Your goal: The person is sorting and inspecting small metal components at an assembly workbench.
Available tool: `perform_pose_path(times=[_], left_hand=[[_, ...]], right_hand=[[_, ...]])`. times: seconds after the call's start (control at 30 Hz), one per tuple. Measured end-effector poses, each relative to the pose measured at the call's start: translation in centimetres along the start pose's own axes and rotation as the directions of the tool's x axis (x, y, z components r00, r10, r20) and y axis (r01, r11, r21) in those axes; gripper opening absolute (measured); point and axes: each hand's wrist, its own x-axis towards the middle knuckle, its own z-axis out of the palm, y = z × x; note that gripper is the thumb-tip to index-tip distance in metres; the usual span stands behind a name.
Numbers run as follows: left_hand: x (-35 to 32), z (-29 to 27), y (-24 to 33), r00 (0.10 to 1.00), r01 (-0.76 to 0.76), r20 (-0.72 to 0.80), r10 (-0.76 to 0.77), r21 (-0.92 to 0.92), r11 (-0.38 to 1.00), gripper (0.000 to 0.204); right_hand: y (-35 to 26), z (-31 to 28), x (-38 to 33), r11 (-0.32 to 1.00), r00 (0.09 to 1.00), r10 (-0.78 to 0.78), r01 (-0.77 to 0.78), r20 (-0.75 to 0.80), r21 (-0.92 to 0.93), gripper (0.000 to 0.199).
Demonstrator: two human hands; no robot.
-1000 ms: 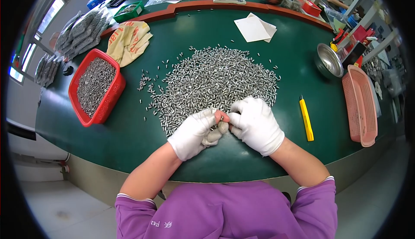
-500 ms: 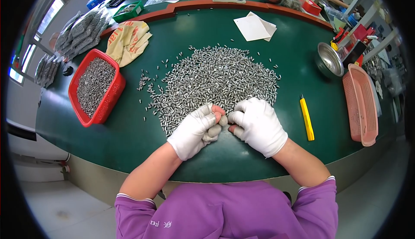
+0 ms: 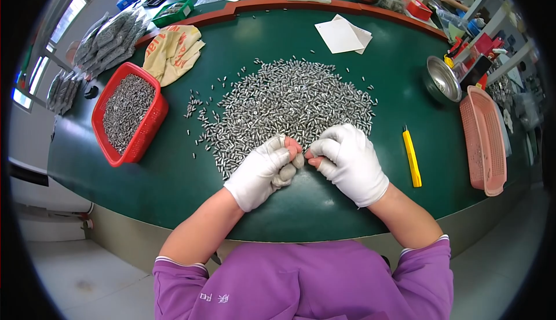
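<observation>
A: Both hands down at the near edge of the pile of small metal pins (image 3: 289, 103), spread wide across the green table (image 3: 174, 187).

B: Left hand (image 3: 263, 169) in a white glove, fingers curled shut around a small bunch of pins, bare fingertips poking through at the top.

A: Right hand (image 3: 347, 161) gloved too, fingers bent in, bare fingertips pinched toward the left hand's. Almost touching, those two. Anything between them too small to make out.

B: Pile just beyond the knuckles, touching the left glove's far side. Stray pins scattered off to the left of it.

A: Over on the left, a red basket (image 3: 147, 129) loaded with more of the same pins. Beside it, further back, a yellow cloth bag (image 3: 171, 54) lying crumpled.

B: Right side: a yellow utility knife (image 3: 412, 159) flat on the table, just beside the right hand, not touching. Further out, a pink basket (image 3: 483, 140) along the table's edge and a steel bowl (image 3: 441, 80) behind it.

A: Folded white paper (image 3: 343, 34) at the far side, well apart from the pile. Purple sleeves at the bottom.
</observation>
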Motion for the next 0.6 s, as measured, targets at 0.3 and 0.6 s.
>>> perform_pose_path(times=[0.3,0.6], left_hand=[[-0.3,0.9,0.0,0.995,0.092,0.023,-0.095,0.112,0.989,0.013],[-0.1,0.6,-0.2,0.998,0.046,0.046,-0.052,0.136,0.990,0.011]], right_hand=[[0.5,0.4,-0.1,0.925,0.998,0.063,-0.058,-0.001,0.374,0.014],[0.2,1.2,0.1,0.989,0.999,-0.028,0.033,0.031,-0.142,0.012]])
